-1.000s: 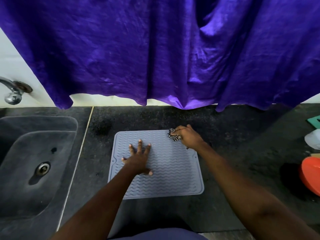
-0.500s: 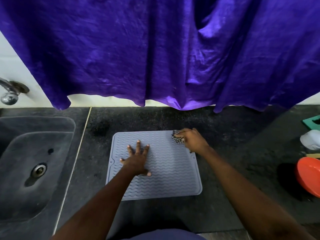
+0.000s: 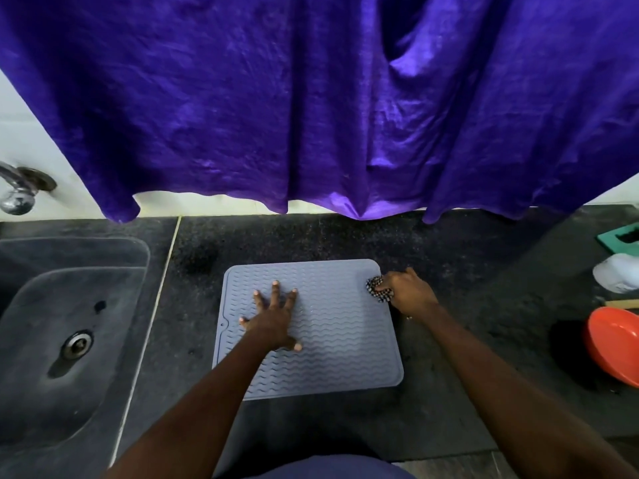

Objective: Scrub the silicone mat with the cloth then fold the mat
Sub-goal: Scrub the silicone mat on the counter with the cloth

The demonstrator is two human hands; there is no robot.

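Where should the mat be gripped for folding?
Probably its near right corner, pinched from the near side: the mat lies flat, and that corner is clear of the left hand pressing it and the right hand holding the cloth.

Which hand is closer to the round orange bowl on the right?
Right. The right hand, gripping the checked cloth at the grey silicone mat's right edge, is nearer the orange bowl; the left hand lies flat mid-mat, farther away.

No text, label, brand, number or sign can be read anywhere; the silicone mat (image 3: 339,344) shows only moulded wavy ridges, no lettering.
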